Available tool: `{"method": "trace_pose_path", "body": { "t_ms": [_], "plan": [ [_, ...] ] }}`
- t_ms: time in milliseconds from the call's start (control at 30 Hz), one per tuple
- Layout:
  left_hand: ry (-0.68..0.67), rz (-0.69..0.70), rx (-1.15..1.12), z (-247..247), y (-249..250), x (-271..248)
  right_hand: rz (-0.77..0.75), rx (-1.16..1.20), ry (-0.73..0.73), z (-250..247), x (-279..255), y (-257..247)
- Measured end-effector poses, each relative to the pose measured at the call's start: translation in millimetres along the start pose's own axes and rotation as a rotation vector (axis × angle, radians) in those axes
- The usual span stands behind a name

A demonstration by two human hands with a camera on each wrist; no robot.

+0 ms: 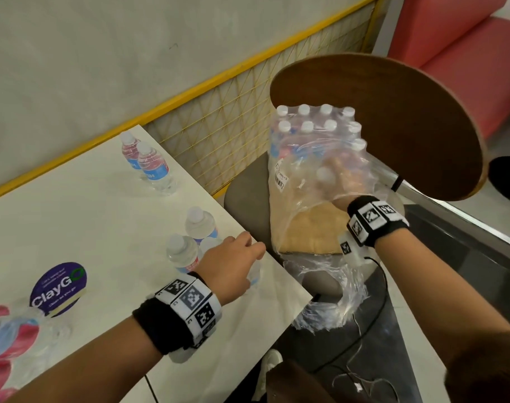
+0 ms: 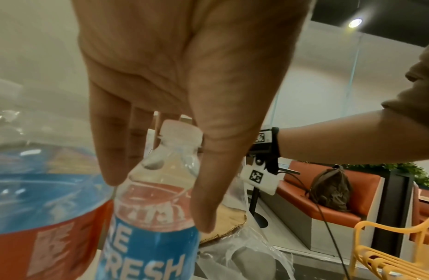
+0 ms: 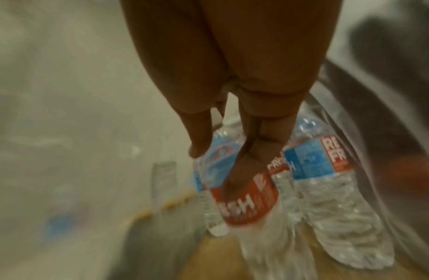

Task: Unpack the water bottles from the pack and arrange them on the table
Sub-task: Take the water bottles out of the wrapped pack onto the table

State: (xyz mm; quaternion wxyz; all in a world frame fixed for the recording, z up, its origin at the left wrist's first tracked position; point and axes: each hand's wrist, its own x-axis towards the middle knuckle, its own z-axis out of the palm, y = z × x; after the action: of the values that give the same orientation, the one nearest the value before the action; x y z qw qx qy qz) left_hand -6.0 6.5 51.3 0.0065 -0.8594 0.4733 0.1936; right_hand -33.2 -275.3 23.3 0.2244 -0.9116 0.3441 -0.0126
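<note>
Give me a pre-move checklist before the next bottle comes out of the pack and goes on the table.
1. Right hand inside the pack wrap: ok.
2. Right fingers closed on a bottle: cannot tell, blurred.
3. Left hand clear of the last placed bottle: not ok, fingers either side of it.
4. That bottle upright: ok.
5. Free table space beside the near group: ok.
6. Pack steady on the chair seat: cannot tell.

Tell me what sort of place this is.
Probably a cafe or food-court seating area: a white table with a round "ClayGo" clean-up sticker, orange booth seating and a wooden-backed chair.
</note>
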Motion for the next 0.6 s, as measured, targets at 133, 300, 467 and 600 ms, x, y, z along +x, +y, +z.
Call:
{"method": "trace_pose_path", "body": {
  "t_ms": [133, 300, 467, 600],
  "plan": [
    [0.061, 0.038, 0.009, -2, 2, 1, 0.006, 0.117, -0.321, -12, -39, -4],
    [0.335, 0.370, -0.154, -8, 13, -2, -0.236, 0.246, -0.691, -23, -106, -35],
    [0.241, 0.352, -0.242, 9, 17, -13, -0.291, 0.464, -0.855, 10, -148, -52],
    [0.229, 0.412, -0.189, 25, 2, -35, -0.297, 0.627, -0.937, 26, -155, -49]
  ]
}}
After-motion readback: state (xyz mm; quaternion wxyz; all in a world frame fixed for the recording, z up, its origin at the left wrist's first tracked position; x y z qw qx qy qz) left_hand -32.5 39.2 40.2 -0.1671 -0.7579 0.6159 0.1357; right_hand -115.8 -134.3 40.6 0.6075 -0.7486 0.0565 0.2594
